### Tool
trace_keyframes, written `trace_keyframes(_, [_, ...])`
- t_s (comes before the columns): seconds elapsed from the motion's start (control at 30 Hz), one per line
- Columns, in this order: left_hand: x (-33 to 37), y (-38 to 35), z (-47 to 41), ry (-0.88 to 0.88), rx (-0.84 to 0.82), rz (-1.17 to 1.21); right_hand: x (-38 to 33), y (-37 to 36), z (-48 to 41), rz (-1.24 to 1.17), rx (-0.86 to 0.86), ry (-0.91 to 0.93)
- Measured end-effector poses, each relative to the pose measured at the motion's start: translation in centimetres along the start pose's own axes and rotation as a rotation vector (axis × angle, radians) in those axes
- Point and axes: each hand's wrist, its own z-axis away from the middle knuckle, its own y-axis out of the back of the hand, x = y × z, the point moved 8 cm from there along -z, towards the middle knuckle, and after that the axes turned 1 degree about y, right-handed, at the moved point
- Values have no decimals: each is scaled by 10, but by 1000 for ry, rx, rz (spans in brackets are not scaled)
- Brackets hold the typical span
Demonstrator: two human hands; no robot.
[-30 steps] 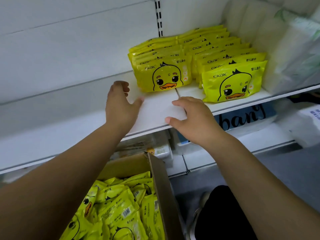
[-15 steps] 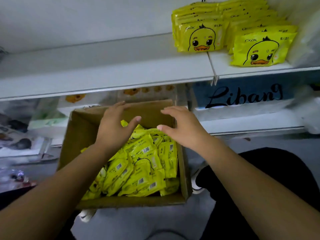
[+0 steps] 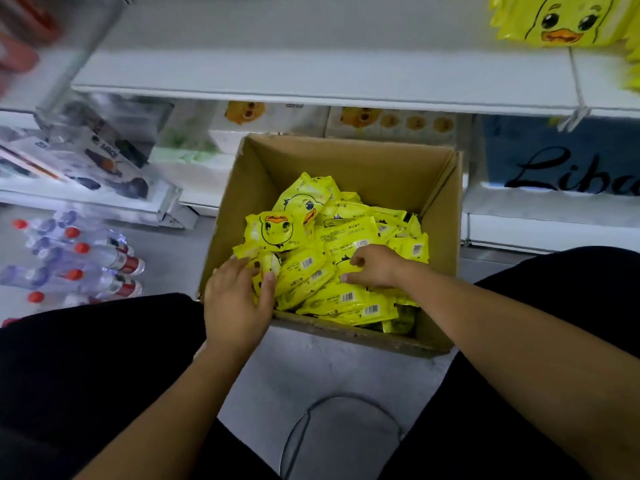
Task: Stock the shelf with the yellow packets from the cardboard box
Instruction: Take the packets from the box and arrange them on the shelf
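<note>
Nearest, dark-clothed knees are seen on either side of a patch of smooth grey floor point(image 3: 311, 368). Just beyond it the left hand point(image 3: 239, 299) is laid over the near left corner of the pile, its fingers fairly straight and spread, with nothing yet enclosed. The right hand point(image 3: 375, 268) is curled down into the middle of the pile, and a packet appears to be pinched between its bent fingers and thumb.

The step in hand is judged to be the gathering of a fresh batch. The yellow packets point(image 3: 311, 271) are heaped loosely in the cardboard box point(image 3: 346, 157), which is roughly half filled. They are flat, soft pouches of glossy film with crimped edges; some show a duck face, others a barcode. The box walls are matt brown board, scuffed at the near rim.

For the next move, several slippery pouches would need to be squared together and gripped firmly before being lifted.

To the left, clear bottles point(image 3: 86, 261) with red caps are lying on the floor. Farthest, the white shelf point(image 3: 311, 74) is seen, smooth and hard, with a stocked packet point(image 3: 561, 19) at its right end.
</note>
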Motion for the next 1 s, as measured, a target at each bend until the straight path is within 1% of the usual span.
trace_keyframes(0.07, [-2,1,2,28,72,-33,-1,-12,-8,77,-27,-16])
trace_keyframes(0.13, [-2,-1,5,37,120,-71,-3,-19,-17,109,-18,-42])
trace_keyframes(0.27, [-3,-2,6,1,205,-60,-20,-20,-39,51,105,-45])
trace_keyframes(0.33, [-3,-1,5,-21,221,-56,-29,-21,-53,-47,136,-51])
trace_keyframes(0.4, [-5,-1,6,-34,230,-60,-31,-27,-66,-122,140,-101])
trace_keyframes(0.57, [-7,-4,6,-44,241,-51,-28,-41,-86,-30,158,-263])
trace_keyframes(0.67, [-8,-3,6,-58,270,-43,-34,-41,-91,-22,134,-202])
trace_keyframes(0.73, [-9,-3,6,-64,279,-36,-34,-39,-93,-95,102,-163])
trace_keyframes(0.83, [-9,-3,7,-71,285,-36,-34,-44,-89,-320,84,-160])
trace_keyframes(0.93, [-8,-3,8,-73,295,-33,-43,-44,-80,-450,136,-114])
trace_keyframes(1.0, [-8,-2,7,-70,295,-34,-47,-39,-71,-533,138,-97])
